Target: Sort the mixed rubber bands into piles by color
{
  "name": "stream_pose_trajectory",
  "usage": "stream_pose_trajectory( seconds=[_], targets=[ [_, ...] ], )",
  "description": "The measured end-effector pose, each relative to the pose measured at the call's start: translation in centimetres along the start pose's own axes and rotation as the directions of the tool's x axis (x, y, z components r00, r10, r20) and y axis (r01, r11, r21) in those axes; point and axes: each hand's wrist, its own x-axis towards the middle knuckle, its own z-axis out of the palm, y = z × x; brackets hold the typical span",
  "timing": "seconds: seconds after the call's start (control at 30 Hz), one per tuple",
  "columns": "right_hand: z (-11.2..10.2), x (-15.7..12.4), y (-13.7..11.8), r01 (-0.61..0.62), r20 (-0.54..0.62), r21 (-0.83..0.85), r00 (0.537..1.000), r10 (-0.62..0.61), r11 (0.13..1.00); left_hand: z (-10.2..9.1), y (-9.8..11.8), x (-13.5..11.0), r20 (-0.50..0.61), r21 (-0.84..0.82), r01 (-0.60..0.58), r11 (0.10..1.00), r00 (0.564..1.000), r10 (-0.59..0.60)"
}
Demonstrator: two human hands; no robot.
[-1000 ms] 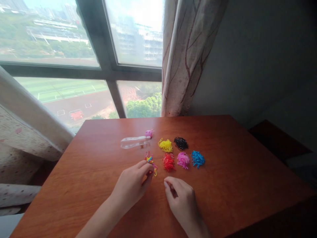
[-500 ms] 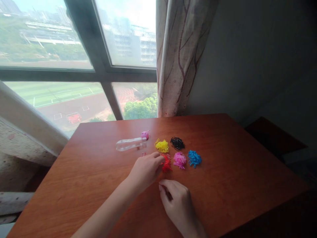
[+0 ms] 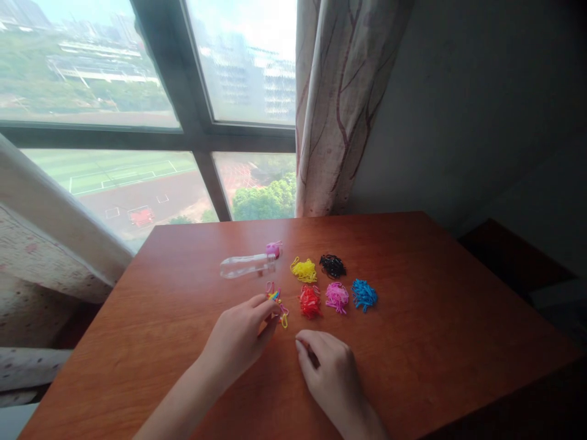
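Note:
My left hand (image 3: 245,327) reaches over a small mixed heap of coloured rubber bands (image 3: 284,320), fingers pinched on it and hiding part of it. My right hand (image 3: 331,370) rests on the table nearer me, thumb and forefinger pressed together; whatever is between them is too small to make out. Just right of my left hand is a pile of red rubber bands (image 3: 310,302). Beside it lie pink rubber bands (image 3: 337,297) and blue rubber bands (image 3: 364,295). Behind are yellow rubber bands (image 3: 304,269) and black rubber bands (image 3: 332,266).
A clear plastic bottle (image 3: 245,265) lies on its side on the brown wooden table (image 3: 426,342), left of the yellow pile. By its mouth sits a pink cap (image 3: 274,249). A window (image 3: 257,137) and a patterned curtain (image 3: 343,110) stand beyond the table's far edge.
My left hand has moved left, from the red pile to the mixed heap, uncovering the red bands. My right hand keeps its pinch in about the same place. The view has shifted slightly.

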Motion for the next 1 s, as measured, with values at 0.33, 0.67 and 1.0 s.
stream_pose_trajectory(
  seconds=[0.33,0.67,1.0],
  targets=[
    [1.1,2.1,-1.1,-0.028,0.098,-0.240,0.994,0.053,0.970,1.8,-0.3,-2.2,0.005,-0.079,0.063,0.995,0.998,-0.063],
    [2.3,2.2,-1.1,-0.020,0.048,-0.344,0.998,0.039,0.939,1.5,-0.6,-2.4,-0.017,-0.085,0.114,0.990,0.993,-0.116],
    [-1.6,6.2,0.2,-0.033,-0.067,-0.335,0.998,0.011,0.942,0.7,-0.5,-2.4,-0.071,-0.101,0.091,0.991,0.993,-0.098]
  ],
)
